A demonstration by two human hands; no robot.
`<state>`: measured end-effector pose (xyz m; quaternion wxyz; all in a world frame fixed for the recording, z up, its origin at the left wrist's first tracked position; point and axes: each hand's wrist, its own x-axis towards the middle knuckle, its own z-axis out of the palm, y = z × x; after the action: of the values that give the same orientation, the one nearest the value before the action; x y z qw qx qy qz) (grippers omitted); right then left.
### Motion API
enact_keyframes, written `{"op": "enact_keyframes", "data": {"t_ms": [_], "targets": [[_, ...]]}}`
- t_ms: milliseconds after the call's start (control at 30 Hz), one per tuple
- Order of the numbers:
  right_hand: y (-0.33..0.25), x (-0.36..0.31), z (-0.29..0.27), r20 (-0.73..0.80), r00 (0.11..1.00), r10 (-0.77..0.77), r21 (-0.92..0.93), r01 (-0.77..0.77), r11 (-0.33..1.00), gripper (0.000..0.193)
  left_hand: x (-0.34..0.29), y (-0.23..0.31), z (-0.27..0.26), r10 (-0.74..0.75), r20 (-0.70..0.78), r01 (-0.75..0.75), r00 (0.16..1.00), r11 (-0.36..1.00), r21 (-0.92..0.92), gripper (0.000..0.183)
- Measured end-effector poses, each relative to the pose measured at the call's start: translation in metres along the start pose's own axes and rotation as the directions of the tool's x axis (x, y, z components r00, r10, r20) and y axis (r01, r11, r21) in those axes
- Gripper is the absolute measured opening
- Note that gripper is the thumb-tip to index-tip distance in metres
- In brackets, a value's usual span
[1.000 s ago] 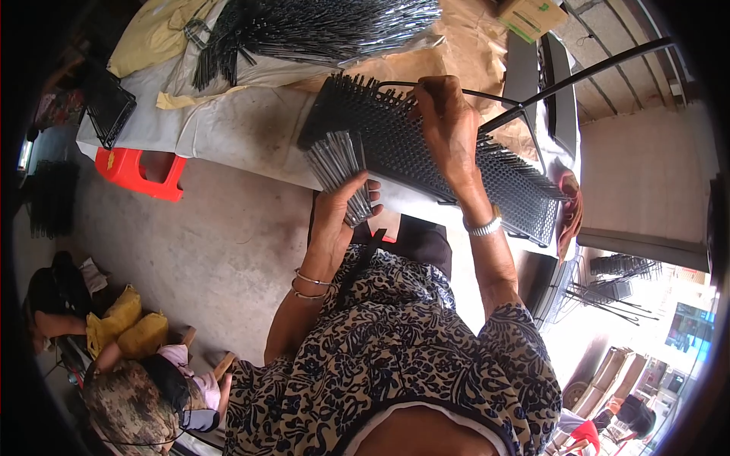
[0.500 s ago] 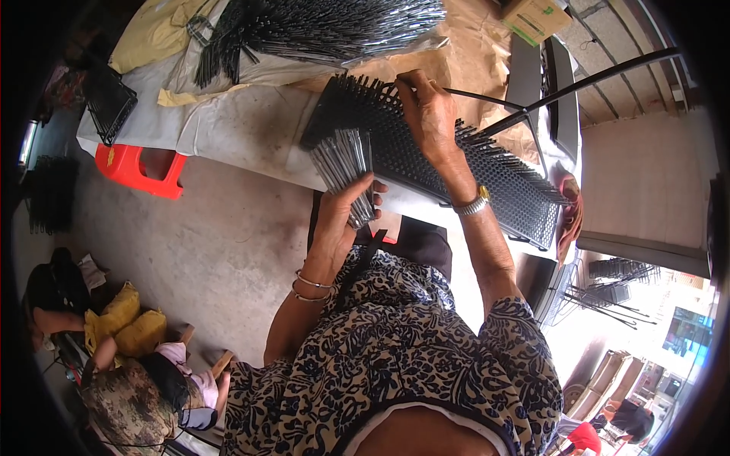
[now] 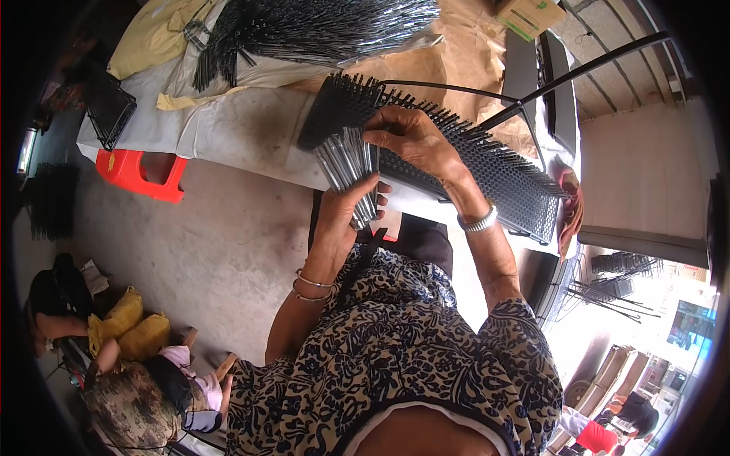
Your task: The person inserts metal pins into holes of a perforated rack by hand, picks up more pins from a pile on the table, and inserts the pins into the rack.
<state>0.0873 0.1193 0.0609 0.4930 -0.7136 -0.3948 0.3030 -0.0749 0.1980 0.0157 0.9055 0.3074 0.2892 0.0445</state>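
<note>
My left hand [image 3: 346,201] is closed around a bundle of slim, shiny metal rods [image 3: 342,163], fanned out at the top. At the upper ends of that bundle, the thumb and bent fingers of my right hand [image 3: 414,140] pinch a rod, partly covered by the fingers. Just behind both hands lies a long black rack [image 3: 494,167] full of small round holes. Dark rods stand up in rows along its far side and its left end. My right hand and wrist cover part of its near side.
A large heap of dark thin rods [image 3: 319,30] lies on brown paper [image 3: 464,64] across the covered table [image 3: 243,125]. A black bar frame [image 3: 578,72] crosses at the right. A red plastic stool [image 3: 141,175] stands at the left. Another person [image 3: 141,395] sits low at the lower left.
My right hand has come down and left, from over the rods in the rack to the top of the bundle. My left hand stays almost in place.
</note>
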Motion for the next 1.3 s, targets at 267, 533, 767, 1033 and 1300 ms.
{"op": "enact_keyframes", "data": {"t_ms": [267, 533, 767, 1033, 1300], "targets": [[0.000, -0.002, -0.002, -0.144, 0.990, 0.004, -0.024, -0.007, 1.000, 0.020, 0.001, 0.000, -0.001, 0.004, -0.098, -0.004, 0.995, 1.000, 0.006, 0.017], [-0.017, 0.013, -0.009, -0.551, 0.802, -0.231, -0.293, 0.073, 0.953, 0.012, 0.010, -0.015, -0.016, -0.025, -0.088, 0.028, 0.996, 0.999, 0.037, 0.016], [0.007, 0.039, -0.008, -0.491, 0.704, -0.513, -0.621, 0.130, 0.773, 0.015, 0.011, -0.011, -0.011, -0.026, -0.080, 0.025, 0.996, 1.000, -0.017, 0.017], [0.005, 0.038, -0.010, -0.504, 0.720, -0.477, -0.597, 0.109, 0.795, 0.015, 0.009, -0.010, -0.014, -0.019, -0.021, 0.018, 1.000, 0.999, -0.032, 0.020], [0.006, 0.040, -0.009, -0.507, 0.737, -0.446, -0.557, 0.115, 0.822, 0.011, 0.004, -0.007, -0.010, 0.009, -0.033, -0.010, 0.999, 1.000, -0.022, 0.020]]}}
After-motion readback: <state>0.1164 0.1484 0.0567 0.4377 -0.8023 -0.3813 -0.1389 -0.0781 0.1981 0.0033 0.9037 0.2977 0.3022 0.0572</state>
